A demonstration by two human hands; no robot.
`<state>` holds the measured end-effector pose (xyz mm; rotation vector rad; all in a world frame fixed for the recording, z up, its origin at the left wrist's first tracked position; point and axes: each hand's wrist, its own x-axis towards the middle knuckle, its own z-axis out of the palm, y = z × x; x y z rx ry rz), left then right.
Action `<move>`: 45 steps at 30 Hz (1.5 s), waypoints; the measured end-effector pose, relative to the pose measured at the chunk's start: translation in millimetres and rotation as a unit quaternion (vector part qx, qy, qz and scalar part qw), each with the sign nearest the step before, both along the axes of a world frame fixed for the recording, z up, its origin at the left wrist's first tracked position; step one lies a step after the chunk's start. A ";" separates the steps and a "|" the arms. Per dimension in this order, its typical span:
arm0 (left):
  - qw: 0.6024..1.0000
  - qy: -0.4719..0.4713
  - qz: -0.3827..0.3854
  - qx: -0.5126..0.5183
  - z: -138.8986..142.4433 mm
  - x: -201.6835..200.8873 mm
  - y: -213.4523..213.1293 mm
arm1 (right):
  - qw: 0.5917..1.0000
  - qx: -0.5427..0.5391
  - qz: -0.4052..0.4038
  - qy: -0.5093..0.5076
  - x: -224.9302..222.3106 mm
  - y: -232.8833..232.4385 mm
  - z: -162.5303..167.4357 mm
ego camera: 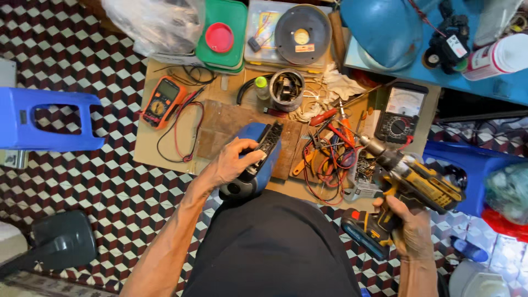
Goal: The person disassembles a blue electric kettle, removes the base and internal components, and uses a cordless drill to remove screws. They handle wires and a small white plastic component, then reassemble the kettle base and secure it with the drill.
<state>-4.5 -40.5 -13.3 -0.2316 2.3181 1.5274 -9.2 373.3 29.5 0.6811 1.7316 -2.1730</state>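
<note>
My left hand grips a blue and black appliance housing that stands on edge on the brown work board, just ahead of my lap. A yellow and black cordless drill is held by its handle in my right hand, off to the right. The drill's chuck points up and left, toward a tangle of red and black wires and hand tools.
An orange multimeter with leads lies at the left of the board. An analog meter sits at right, a round metal motor part behind. Blue stools flank me. Green lid, plastic box and blue shelf stand at the back.
</note>
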 end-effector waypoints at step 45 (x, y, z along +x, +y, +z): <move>0.996 0.041 0.040 -0.061 -13.9 -11.8 21.0 | 0.914 0.316 0.235 -0.093 -31.8 -72.7 78.1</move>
